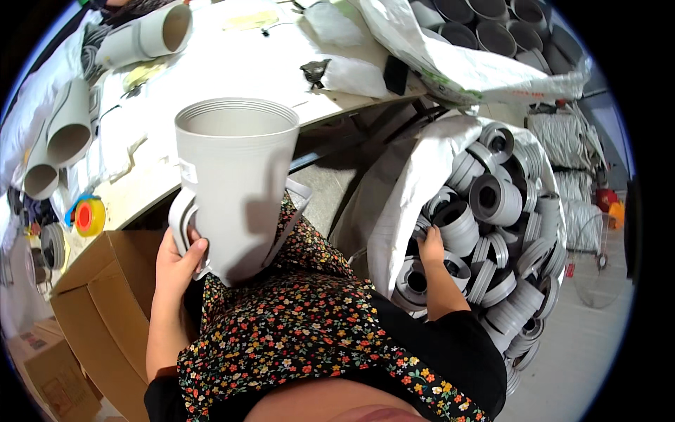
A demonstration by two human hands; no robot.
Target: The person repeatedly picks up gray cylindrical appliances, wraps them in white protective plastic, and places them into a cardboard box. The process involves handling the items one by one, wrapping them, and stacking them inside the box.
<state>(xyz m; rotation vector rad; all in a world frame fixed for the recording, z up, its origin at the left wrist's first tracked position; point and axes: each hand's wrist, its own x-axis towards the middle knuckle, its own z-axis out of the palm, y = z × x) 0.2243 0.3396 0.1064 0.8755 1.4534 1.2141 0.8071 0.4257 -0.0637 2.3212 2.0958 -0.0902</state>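
A tall grey plastic canister point(235, 176), round and slightly tapered, stands upright in front of my body with its ringed open rim on top. My left hand point(179, 260) is closed around its side handle point(181, 218), thumb toward the wall. A second grey bracket-like handle point(299, 200) sticks out on the other side. To the right, my right hand point(434, 246) reaches into a white woven sack point(394, 218) full of grey ribbed plastic caps point(496, 200). Its fingers are curled at a ribbed cap point(420, 228) by the sack's inner edge; the fingertips are partly hidden.
A white-topped table point(232, 63) holds grey cylinders point(140, 35), plastic bags point(351, 74) and a yellow-and-red tape roll point(89, 216). An open cardboard box point(105, 309) stands at lower left. Another sack point(450, 84) of grey cylinders is at upper right.
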